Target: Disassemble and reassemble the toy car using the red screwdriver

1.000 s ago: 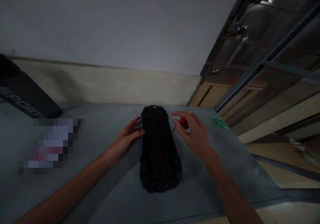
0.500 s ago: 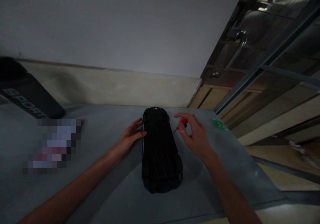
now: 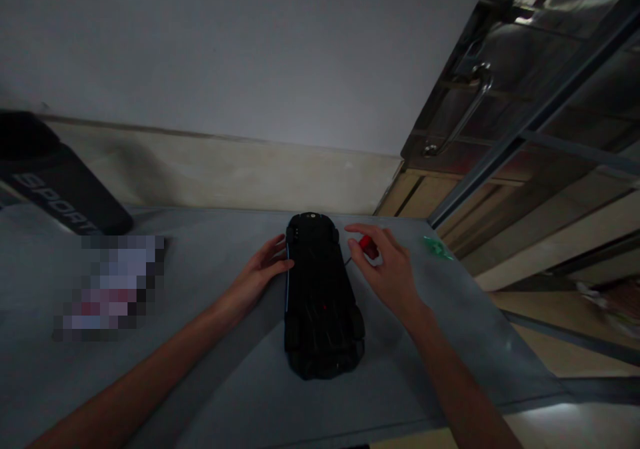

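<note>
A black model car (image 3: pixel 323 282) lies underside up in the middle of the worktop (image 3: pixel 225 395), its long body running near to far. The left hand (image 3: pixel 263 265) is unclenched, fingers loosely spread beside the car and thumb at its left edge. On the right, the right hand (image 3: pixel 383 262) grasps a red-handled tool (image 3: pixel 367 244), its thin shaft pointing toward the car's right side; whether the tip touches is unclear. A green scrap (image 3: pixel 437 247) lies farther right
</note>
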Available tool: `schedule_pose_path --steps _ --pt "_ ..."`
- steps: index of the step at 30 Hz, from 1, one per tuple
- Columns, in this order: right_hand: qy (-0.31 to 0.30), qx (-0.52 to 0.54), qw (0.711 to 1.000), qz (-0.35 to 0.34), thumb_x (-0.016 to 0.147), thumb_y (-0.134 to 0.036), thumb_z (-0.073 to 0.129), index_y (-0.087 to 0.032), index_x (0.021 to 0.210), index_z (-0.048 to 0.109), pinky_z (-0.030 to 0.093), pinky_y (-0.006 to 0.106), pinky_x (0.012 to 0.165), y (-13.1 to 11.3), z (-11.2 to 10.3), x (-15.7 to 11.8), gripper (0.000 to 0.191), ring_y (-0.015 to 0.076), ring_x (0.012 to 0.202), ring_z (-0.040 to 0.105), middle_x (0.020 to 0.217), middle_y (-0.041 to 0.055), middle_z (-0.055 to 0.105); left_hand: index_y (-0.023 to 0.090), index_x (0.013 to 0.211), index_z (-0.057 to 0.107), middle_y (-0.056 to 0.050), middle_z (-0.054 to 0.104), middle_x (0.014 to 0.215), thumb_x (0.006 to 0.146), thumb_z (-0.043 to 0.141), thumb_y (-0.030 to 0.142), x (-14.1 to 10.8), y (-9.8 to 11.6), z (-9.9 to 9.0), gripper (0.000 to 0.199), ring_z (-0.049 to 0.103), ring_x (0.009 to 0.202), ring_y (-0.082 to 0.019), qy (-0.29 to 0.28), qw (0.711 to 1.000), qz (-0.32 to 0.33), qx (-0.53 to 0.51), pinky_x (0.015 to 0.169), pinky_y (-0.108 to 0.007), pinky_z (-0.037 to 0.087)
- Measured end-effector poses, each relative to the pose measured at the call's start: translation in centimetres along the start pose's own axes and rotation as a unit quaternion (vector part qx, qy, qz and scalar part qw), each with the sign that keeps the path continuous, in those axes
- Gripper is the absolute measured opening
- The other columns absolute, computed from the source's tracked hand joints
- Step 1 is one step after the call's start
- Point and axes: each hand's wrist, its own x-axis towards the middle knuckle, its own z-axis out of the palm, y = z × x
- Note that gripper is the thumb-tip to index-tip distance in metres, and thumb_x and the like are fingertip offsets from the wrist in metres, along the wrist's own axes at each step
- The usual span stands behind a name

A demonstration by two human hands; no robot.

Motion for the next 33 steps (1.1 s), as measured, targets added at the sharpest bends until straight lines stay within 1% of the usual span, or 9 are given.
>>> schedule_pose_path --steps 4,8,12,17,23,26,29,31,33 --pt "0.003 0.005 1.000 -0.017 0.111 -0.017 0.065 -0.034 0.141 0.074 0.064 0.041 0.086 -0.3 0.2 -0.1 0.035 0.0236 0.082 0.074 0.095 -0.0005 0.077 0.028 0.150 0.080 -0.014 0.067 0.180 0.081 0.102 0.037 0.1 0.0 0.0 0.073 0.057 0.171 -0.045 -0.001 1.000 0.003 -0.009 0.145 -0.060 0.039" --pt "0.029 0.017 0.999 -0.035 0.114 -0.019 0.065 -0.034 0.141 0.072 0.066 0.042 0.088 -0.8 0.4 -0.2 0.032 0.0241 0.086 0.078 0.100 0.0003 0.081 0.030 0.145 0.083 -0.014 0.068 0.180 0.077 0.105 0.037 0.5 -0.4 -0.1 0.072 0.056 0.172 -0.047 -0.003 1.000 0.014 -0.023 0.145 -0.060 0.038" --pt "0.040 0.057 0.997 -0.017 0.116 -0.020 0.066 -0.033 0.137 0.074 0.069 0.039 0.091 -1.4 0.8 -0.4 0.025 0.0233 0.095 0.083 0.104 0.0007 0.084 0.031 0.143 0.084 -0.012 0.072 0.175 0.077 0.105 0.034 0.6 -0.6 -0.2 0.069 0.055 0.173 -0.048 0.003 1.000 0.011 -0.024 0.145 -0.059 0.039" --pt "-0.002 0.123 0.992 0.005 0.115 -0.021 0.071 -0.032 0.129 0.075 0.070 0.034 0.094 -2.2 1.6 -1.0 0.018 0.0203 0.103 0.087 0.115 0.0007 0.088 0.027 0.147 0.084 -0.014 0.071 0.175 0.081 0.103 0.034 0.1 -0.1 -0.1 0.069 0.054 0.173 -0.047 0.001 0.999 -0.005 -0.047 0.146 -0.061 0.036" --pt "-0.040 0.147 0.988 -0.003 0.120 -0.025 0.067 -0.030 0.128 0.075 0.070 0.038 0.102 -2.7 2.6 -0.6 0.012 0.0216 0.111 0.087 0.119 0.0026 0.088 0.024 0.141 0.086 -0.014 0.074 0.172 0.080 0.105 0.031 -0.1 0.4 0.1 0.064 0.059 0.169 -0.044 -0.020 0.997 0.005 -0.075 0.144 -0.057 0.040" --pt "-0.078 0.143 0.986 -0.025 0.122 -0.026 0.065 -0.028 0.130 0.074 0.068 0.039 0.106 -2.8 2.9 0.3 0.012 0.0223 0.115 0.085 0.121 0.0046 0.088 0.024 0.140 0.087 -0.016 0.075 0.171 0.079 0.105 0.030 0.0 0.3 0.1 0.064 0.061 0.167 -0.044 -0.018 0.997 0.007 -0.076 0.141 -0.056 0.042" --pt "-0.138 0.113 0.983 -0.047 0.123 -0.025 0.065 -0.028 0.133 0.075 0.066 0.042 0.112 -3.3 2.8 1.5 0.015 0.0236 0.122 0.084 0.127 0.0065 0.087 0.023 0.137 0.087 -0.016 0.075 0.170 0.079 0.104 0.032 0.1 0.2 0.2 0.061 0.061 0.167 -0.043 -0.007 0.998 0.016 -0.065 0.140 -0.055 0.042" --pt "-0.188 0.075 0.978 -0.051 0.123 -0.022 0.065 -0.026 0.135 0.075 0.064 0.045 0.117 -4.1 2.5 2.8 0.017 0.0249 0.128 0.082 0.132 0.0083 0.087 0.022 0.133 0.088 -0.016 0.077 0.167 0.078 0.105 0.034 0.1 0.2 0.2 0.059 0.062 0.165 -0.043 0.001 0.998 0.019 -0.057 0.139 -0.054 0.043" --pt "-0.255 0.024 0.965 -0.050 0.123 -0.020 0.064 -0.022 0.136 0.076 0.062 0.045 0.118 -5.4 2.1 4.5 0.017 0.0265 0.130 0.081 0.134 0.0107 0.086 0.022 0.128 0.088 -0.015 0.081 0.160 0.077 0.105 0.035 0.1 0.3 0.3 0.055 0.065 0.162 -0.042 -0.003 0.998 0.024 -0.054 0.138 -0.053 0.043"
